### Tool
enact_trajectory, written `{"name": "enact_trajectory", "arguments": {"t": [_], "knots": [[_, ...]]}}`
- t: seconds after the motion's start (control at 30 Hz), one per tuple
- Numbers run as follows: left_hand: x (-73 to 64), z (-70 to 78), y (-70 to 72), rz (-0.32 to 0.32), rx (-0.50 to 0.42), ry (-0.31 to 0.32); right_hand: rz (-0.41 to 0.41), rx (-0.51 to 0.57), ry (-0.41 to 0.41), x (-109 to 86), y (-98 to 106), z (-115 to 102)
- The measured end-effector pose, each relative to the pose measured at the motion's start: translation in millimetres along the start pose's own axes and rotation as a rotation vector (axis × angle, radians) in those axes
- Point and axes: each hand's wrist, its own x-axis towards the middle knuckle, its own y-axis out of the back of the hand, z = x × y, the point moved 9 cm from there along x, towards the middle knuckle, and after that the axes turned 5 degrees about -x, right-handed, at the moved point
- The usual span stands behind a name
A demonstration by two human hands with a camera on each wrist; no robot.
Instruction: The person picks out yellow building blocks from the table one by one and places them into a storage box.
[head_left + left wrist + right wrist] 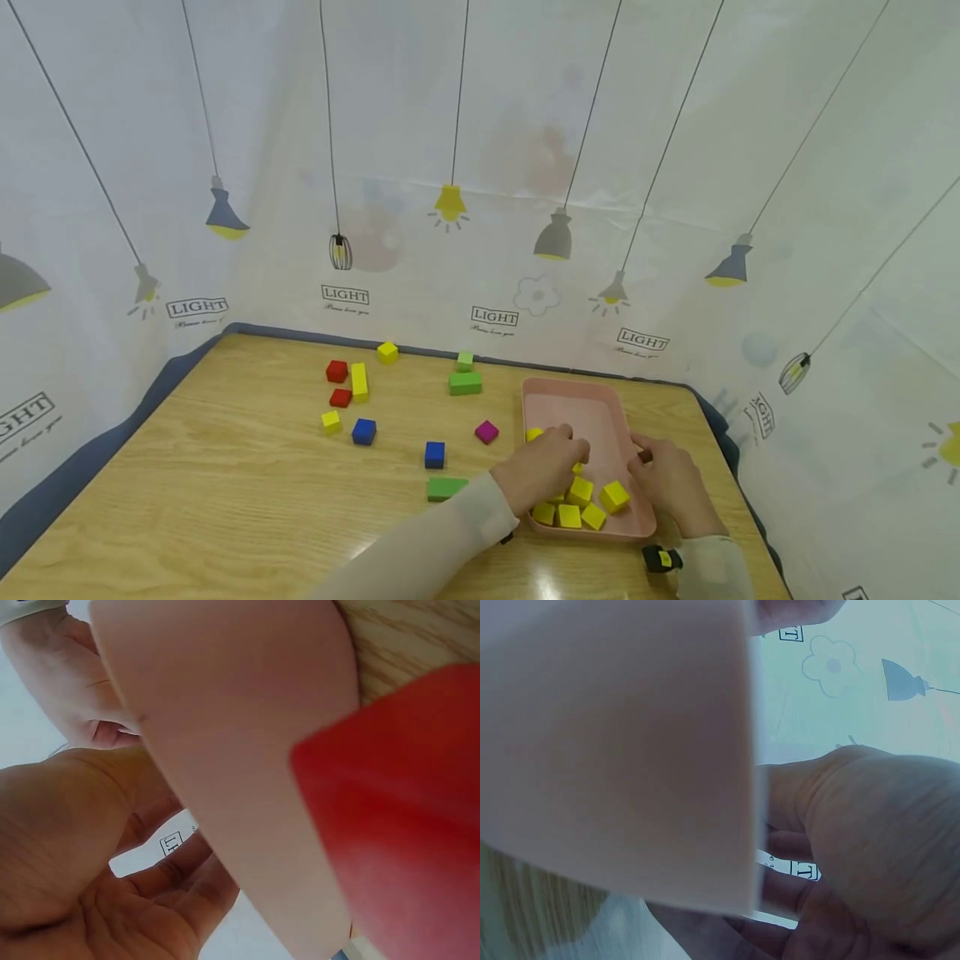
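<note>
A pink tray (588,408) with several yellow cubes (580,491) in its near half stands on the right of the table. My left hand (543,467) reaches over its left side with bent fingers above the yellow cubes. In the left wrist view the tray wall hides those fingertips, so whether they pinch a cube is unclear. My right hand (670,479) grips the tray's right rim. From the right wrist view, that hand (870,847) sits against the tray wall (630,765). A red block (397,810) looms close to the left wrist camera, outside the tray.
Left of the tray lie a magenta cube (487,432), blue cubes (435,455), red blocks (337,372), a long yellow block (360,382) and green blocks (465,383). One green block (446,489) is beside my left sleeve. A printed curtain (420,125) stands behind the table.
</note>
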Motion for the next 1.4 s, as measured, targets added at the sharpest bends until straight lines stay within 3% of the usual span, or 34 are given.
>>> {"name": "enact_trajectory", "arguments": {"t": [0.37, 0.6, 0.77, 1.0, 1.2, 1.4], "knots": [[-1.3, -5.1, 2.5, 0.004, 0.047, 0.035, 0.002, 0.004, -0.004, -1.3, 0.4, -1.4], [-3.2, -14.1, 8.4, 0.057, 0.091, -0.001, 0.008, -0.02, 0.004, -2.3, 0.6, 0.6], [-6.7, -23.7, 19.2, 0.084, 0.056, 0.001, 0.003, -0.016, 0.002, -1.9, -0.3, 0.4], [-23.3, -33.4, 37.9, 0.126, -0.019, 0.009, -0.008, -0.014, -0.009, -1.3, -0.9, 1.0], [-39.3, -46.7, 55.3, 0.188, -0.014, 0.007, -0.003, -0.021, -0.006, -1.6, 0.0, 0.5], [-55.3, -73.6, 71.0, 0.239, 0.013, 0.028, 0.002, -0.031, -0.011, -2.5, 1.0, -0.6]]}}
